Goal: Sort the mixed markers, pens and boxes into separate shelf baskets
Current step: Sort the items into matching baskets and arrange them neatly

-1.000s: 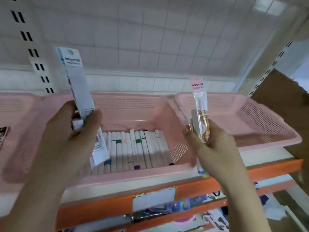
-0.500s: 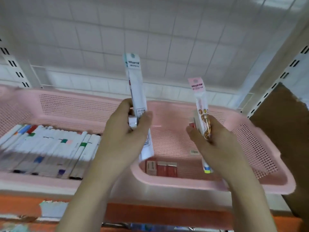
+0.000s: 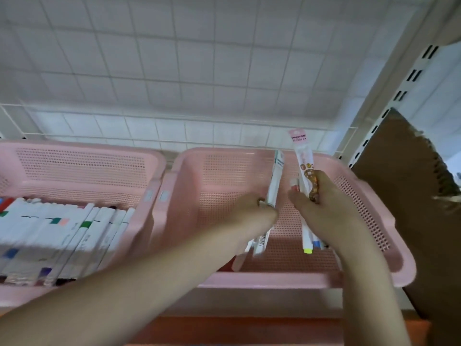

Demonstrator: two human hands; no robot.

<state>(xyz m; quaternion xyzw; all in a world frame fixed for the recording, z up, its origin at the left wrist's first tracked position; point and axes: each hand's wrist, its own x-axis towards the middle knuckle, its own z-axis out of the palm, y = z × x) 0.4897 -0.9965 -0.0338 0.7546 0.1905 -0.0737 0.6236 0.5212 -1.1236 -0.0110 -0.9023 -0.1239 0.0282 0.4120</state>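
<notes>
A white tiled wall (image 3: 199, 71) fills the view from nine to one o'clock. At three o'clock a torn brown cardboard sheet (image 3: 411, 208) leans beside a slotted white shelf upright (image 3: 389, 103). An orange shelf edge (image 3: 249, 330) runs along six o'clock.

- A stationery shop aisle, by the look of it: a slotted white shelf upright (image 3: 409, 78) rises at the right.
- Left of it, two pink baskets (image 3: 311, 279) sit side by side on an orange-edged shelf.
- The farther basket holds rows of markers (image 3: 74, 236).

2 bare forearms, 2 bare hands.
No sleeves reach into view on the left hand (image 3: 252, 213) or right hand (image 3: 321, 208).
</notes>
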